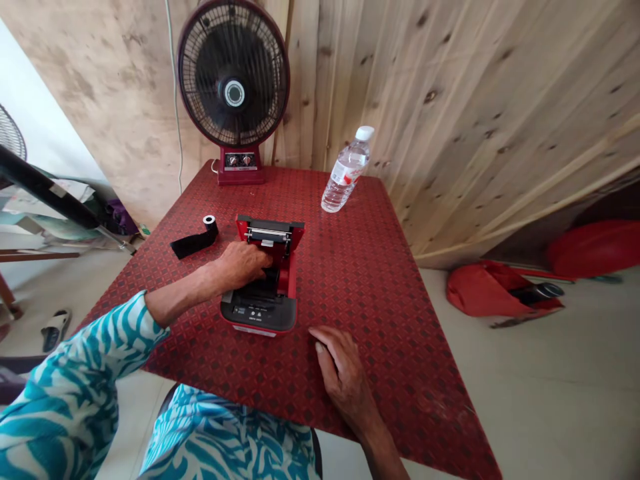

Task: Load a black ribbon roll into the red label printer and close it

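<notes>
A small red and black label printer (259,312) sits on the table with its lid (270,233) raised. My left hand (245,263) reaches into its compartment from the left. The fingers there are curled downward, and their tips are hidden inside, so what they grip does not show. My right hand (343,373) rests on the tabletop, right of the printer's front, with fingers stretched out and nothing in them. Left of the printer lies a roll of black ribbon (196,243) on a white core, with a length unrolled toward the left.
A dark red fan (234,93) stands at the table's back left. Toward the back right is a clear plastic water bottle (345,173) with a white cap. The patterned red table (380,287) meets a wooden wall (400,113). A red bag (480,290) lies on the floor.
</notes>
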{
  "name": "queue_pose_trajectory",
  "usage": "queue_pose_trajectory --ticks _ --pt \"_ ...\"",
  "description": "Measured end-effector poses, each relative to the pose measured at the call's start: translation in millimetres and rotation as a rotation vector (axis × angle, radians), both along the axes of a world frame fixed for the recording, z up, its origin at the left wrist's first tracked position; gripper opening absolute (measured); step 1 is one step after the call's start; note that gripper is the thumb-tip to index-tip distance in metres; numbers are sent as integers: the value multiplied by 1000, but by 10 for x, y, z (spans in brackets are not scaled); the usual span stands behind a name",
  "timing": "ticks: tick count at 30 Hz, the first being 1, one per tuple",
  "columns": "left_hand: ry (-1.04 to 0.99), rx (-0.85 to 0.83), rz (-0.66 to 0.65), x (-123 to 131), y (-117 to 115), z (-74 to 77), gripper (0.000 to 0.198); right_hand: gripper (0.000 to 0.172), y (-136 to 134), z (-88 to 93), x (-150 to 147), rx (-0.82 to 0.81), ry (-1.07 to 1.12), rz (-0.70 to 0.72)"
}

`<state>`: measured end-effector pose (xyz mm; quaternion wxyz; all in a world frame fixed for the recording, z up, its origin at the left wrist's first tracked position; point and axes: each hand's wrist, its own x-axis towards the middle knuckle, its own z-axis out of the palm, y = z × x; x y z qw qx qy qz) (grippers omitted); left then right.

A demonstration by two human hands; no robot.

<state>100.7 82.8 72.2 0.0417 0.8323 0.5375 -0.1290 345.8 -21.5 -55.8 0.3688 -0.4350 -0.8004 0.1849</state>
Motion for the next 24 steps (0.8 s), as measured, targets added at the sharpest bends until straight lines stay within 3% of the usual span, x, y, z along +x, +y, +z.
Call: queue_pose_trajectory --ticks 3,7,10,12,16,24 --pt "-296 -38 -87 -179 -57 41 22 25 -10 7 -1 8 3 -2" --pt "-738 49 -83 -473 -408 86 32 26 -15 7 4 7 4 11" --pt "-727 143 -162 -537 -684 40 37 25 -7 -3 3 4 -1 5" --pt "-695 206 -186 -496 -780 -26 30 25 -2 -7 -1 5 -4 -3" --pt "-655 312 -182 -378 -798 -128 21 25 -5 -2 -8 -10 -1 -18" --pt "-620 445 -280 -312 -974 -176 18 26 -18 -37 17 -96 37 -49"
